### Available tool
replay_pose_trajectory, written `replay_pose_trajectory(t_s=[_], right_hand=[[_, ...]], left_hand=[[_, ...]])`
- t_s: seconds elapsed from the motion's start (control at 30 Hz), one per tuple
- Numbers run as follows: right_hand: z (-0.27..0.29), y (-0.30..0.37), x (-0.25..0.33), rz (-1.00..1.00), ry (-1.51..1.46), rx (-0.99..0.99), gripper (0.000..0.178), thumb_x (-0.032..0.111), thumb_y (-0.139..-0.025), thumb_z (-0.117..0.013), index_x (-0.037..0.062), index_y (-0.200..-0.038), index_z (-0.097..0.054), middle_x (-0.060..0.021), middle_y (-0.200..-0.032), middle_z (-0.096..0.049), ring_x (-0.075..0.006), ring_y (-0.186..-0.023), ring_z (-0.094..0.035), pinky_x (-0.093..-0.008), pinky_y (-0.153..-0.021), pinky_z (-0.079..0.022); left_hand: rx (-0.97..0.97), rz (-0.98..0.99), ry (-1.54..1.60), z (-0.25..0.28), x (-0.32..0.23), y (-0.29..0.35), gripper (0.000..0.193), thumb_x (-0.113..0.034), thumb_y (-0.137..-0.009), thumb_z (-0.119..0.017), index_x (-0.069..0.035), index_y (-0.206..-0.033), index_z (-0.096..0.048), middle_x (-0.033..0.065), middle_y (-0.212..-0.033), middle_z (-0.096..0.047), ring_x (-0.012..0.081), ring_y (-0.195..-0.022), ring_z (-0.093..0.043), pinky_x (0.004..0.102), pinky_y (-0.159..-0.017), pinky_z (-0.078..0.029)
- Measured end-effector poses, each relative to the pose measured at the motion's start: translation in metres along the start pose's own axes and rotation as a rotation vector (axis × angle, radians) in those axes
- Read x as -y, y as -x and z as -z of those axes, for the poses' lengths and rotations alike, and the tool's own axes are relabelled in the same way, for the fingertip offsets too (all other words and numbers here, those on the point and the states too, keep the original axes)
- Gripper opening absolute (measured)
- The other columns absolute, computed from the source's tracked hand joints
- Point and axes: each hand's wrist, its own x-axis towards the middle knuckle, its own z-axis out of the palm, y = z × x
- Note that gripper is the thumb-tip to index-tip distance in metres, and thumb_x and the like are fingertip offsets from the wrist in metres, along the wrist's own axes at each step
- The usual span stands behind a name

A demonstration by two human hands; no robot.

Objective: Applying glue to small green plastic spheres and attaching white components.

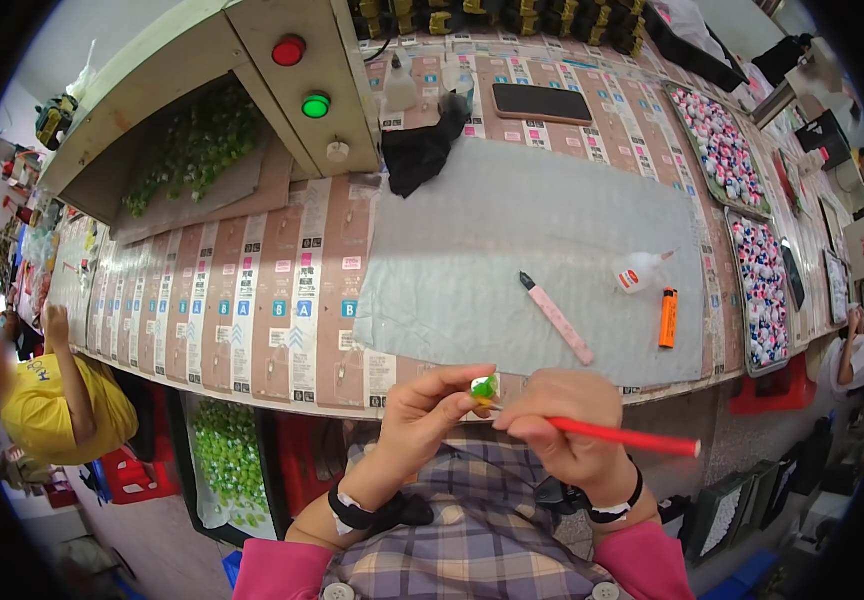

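Between the thumb and forefinger of my left hand [420,415] is a small green and white piece [484,386], held up near the table's front edge. My right hand [570,425] grips a thin red-handled brush or pen-like tool [637,436], its tip meeting the lower side of the piece. The exact kind of tip is too small to tell. Ahead of my hands, on a grey cloth [452,270], lie a pink pen-shaped tool [557,318] with a dark end, a small white glue bottle [642,272] on its side and an orange lighter [668,318].
At left stands a beige machine [302,75] with red and green buttons, green pieces [197,150] inside. A black cloth [425,145] and a phone [542,103] lie at the back. Trays of colourful pieces [760,290] line the right. A yellow-shirted person [67,405] sits left.
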Motion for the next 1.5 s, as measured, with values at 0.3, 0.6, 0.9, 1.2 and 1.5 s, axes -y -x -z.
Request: replay_pose_trajectory(t_s=[0.3, 0.6, 0.9, 1.2, 1.5], right_hand=[[-0.016, 0.002, -0.078, -0.155, 0.419, -0.152, 0.014, 0.003, -0.077, -0.055, 0.0030, -0.090, -0.057, -0.0125, -0.085, -0.059, -0.0300, -0.080, -0.054, -0.0372, -0.074, -0.043], [-0.011, 0.006, -0.121, -0.374, 0.782, -0.151, 0.024, 0.013, -0.071, -0.063, 0.0047, -0.091, -0.052, -0.0108, -0.080, -0.052, -0.0284, -0.077, -0.050, -0.0356, -0.069, -0.040], [-0.003, 0.004, -0.052, -0.504, 0.336, -0.274, 0.018, 0.002, -0.074, -0.059, 0.0014, -0.090, -0.051, -0.0109, -0.079, -0.051, -0.0246, -0.068, -0.053, -0.0304, -0.057, -0.042], [-0.009, 0.014, 0.007, -0.368, 0.277, 0.040, 0.022, 0.003, -0.075, -0.059, 0.0026, -0.097, -0.056, -0.0088, -0.068, -0.051, -0.0210, -0.055, -0.052, -0.0294, -0.047, -0.039], [-0.013, 0.014, 0.003, -0.176, 0.345, 0.068, 0.029, 0.007, -0.079, -0.056, 0.0018, -0.108, -0.055, -0.0094, -0.074, -0.056, -0.0232, -0.058, -0.054, -0.0310, -0.050, -0.041]], left_hand=[[-0.012, 0.020, 0.120, 0.001, -0.005, 0.004, 0.034, -0.018, -0.084, -0.057, 0.007, -0.107, -0.053, 0.0155, -0.083, -0.061, 0.0202, -0.075, -0.061, 0.0280, -0.067, -0.050], [0.047, 0.071, 0.214, 0.005, -0.005, 0.006, 0.031, -0.014, -0.087, -0.053, 0.007, -0.110, -0.051, 0.0173, -0.084, -0.060, 0.0210, -0.078, -0.060, 0.0281, -0.068, -0.049], [0.142, 0.098, 0.267, 0.009, -0.005, 0.002, 0.034, -0.015, -0.088, -0.051, 0.003, -0.117, -0.048, 0.0123, -0.096, -0.059, 0.0167, -0.088, -0.058, 0.0277, -0.079, -0.046], [0.082, 0.026, 0.172, 0.009, -0.003, 0.003, 0.031, -0.011, -0.088, -0.050, 0.003, -0.116, -0.047, 0.0114, -0.100, -0.058, 0.0174, -0.093, -0.057, 0.0287, -0.081, -0.045], [-0.004, 0.009, 0.113, 0.001, -0.006, 0.004, 0.034, -0.020, -0.087, -0.053, 0.003, -0.111, -0.049, 0.0110, -0.091, -0.058, 0.0181, -0.084, -0.058, 0.0286, -0.075, -0.047]])
